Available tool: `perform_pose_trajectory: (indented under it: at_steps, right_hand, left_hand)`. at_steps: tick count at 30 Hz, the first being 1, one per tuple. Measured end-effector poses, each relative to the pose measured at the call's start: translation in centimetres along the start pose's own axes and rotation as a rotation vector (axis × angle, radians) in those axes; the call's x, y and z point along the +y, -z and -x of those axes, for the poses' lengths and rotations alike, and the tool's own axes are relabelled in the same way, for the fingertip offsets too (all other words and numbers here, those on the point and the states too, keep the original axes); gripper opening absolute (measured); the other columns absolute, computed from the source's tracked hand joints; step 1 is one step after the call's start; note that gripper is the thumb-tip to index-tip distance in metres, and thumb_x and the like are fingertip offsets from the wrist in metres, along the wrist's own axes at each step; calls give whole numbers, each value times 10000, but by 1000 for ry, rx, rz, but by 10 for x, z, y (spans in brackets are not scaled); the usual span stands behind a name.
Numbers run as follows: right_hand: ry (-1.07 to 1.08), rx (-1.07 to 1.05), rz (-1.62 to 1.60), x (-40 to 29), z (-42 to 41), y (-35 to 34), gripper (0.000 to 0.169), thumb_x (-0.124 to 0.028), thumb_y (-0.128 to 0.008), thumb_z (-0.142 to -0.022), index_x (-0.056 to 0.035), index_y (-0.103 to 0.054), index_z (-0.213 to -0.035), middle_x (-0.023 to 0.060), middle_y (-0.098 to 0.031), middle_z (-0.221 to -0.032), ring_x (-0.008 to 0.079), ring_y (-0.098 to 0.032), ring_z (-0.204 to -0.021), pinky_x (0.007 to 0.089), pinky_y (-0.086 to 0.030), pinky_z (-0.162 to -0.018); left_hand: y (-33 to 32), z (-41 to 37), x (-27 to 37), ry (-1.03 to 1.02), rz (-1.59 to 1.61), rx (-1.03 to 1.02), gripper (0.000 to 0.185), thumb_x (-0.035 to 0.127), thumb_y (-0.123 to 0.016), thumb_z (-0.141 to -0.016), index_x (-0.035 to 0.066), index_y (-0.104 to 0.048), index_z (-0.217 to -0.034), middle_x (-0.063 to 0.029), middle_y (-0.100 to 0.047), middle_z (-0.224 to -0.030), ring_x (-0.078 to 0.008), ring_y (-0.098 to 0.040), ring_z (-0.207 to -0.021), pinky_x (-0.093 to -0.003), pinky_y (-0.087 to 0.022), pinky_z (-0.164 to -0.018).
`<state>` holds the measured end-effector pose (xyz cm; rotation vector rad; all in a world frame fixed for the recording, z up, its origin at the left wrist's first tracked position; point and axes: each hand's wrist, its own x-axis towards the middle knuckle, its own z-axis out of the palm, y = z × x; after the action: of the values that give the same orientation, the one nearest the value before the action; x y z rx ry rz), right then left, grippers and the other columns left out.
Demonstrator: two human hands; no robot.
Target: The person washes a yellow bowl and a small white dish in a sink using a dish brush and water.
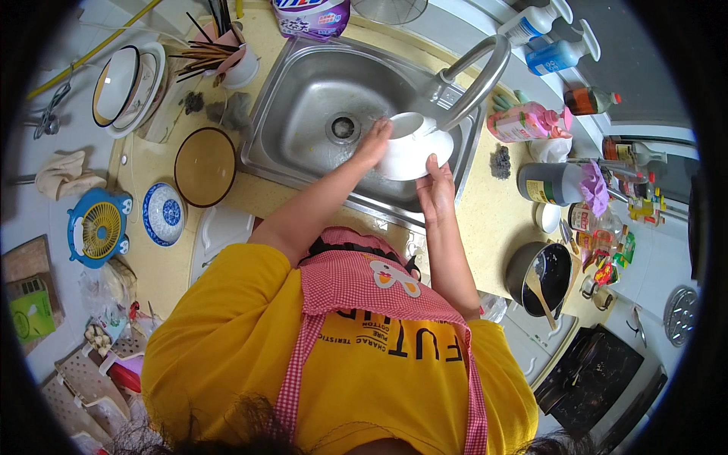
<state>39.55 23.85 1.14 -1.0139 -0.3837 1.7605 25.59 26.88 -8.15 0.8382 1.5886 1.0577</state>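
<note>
Over the steel sink point(296, 102), my two hands hold a white bowl point(406, 162) beneath the end of the curved faucet point(483, 85). My left hand point(375, 139) presses on its left side, with the fingers near the rim. On its lower right, my right hand point(438, 187) grips it, the thumb on the outer wall. The bowl is tilted, and its foot or a second small white piece shows at the top; I cannot tell which. Water appears to run where the faucet meets it. The round drain point(343, 128) is visible to the left of my left hand.
Left of the sink are an amber glass bowl point(205, 166), a blue-patterned bowl point(164, 214), stacked dishes point(116, 85) and a chopstick holder point(242, 68). On the right stand a pink pump bottle point(520, 122), a steel-wool scrubber point(500, 162), a dark jug point(549, 183) and a black pot point(523, 273).
</note>
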Motion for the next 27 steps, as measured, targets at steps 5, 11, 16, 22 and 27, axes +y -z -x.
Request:
perform_pose_trajectory:
  at_steps: [5, 11, 16, 22, 27]
  right_hand:
    - [19, -88, 143, 2, -5, 3, 270, -103, -510, -908, -20, -464, -1161, 83, -566, -1132, 179, -546, -1026, 322, -431, -919]
    - [20, -46, 264, 19, -17, 7, 219, -94, -493, -918, -22, -467, -1124, 77, -584, -1066, 148, -560, -931, 297, -454, -804]
    - [-1, -105, 396, 19, -9, 7, 227, -91, -485, -921, -20, -472, -1136, 66, -586, -1052, 122, -550, -915, 269, -445, -797]
    - [28, -145, 492, 21, -12, -2, 203, -36, -460, -905, -55, -516, -1099, 2, -614, -923, 65, -544, -724, 207, -421, -592]
    - [-66, -187, 590, 15, -1, 7, 201, -105, -513, -909, -33, -513, -1096, 20, -603, -924, 83, -536, -772, 222, -425, -663]
  left_hand:
    - [2, 9, 30, -257, -311, -177, 577, 444, -231, -940, 34, -386, -1315, -215, -350, -1367, -359, -272, -1295, -385, -203, -1078]
    - [-7, 37, 60, -230, -286, -220, 557, 425, -332, -939, 27, -374, -1327, -209, -314, -1391, -311, -281, -1306, -348, -228, -1067]
    - [-15, 21, 42, -361, -382, -102, 529, 383, -375, -934, 18, -382, -1317, -207, -332, -1378, -339, -313, -1280, -371, -253, -1056]
    - [-20, 36, 70, -494, -919, -91, 504, 418, -328, -931, 90, -441, -1296, -122, -367, -1383, -320, -296, -1295, -368, -243, -1067]
    - [-11, 11, 73, -181, -676, -335, 518, 465, -305, -931, 98, -507, -1236, -87, -497, -1251, -258, -440, -1158, -376, -337, -976]
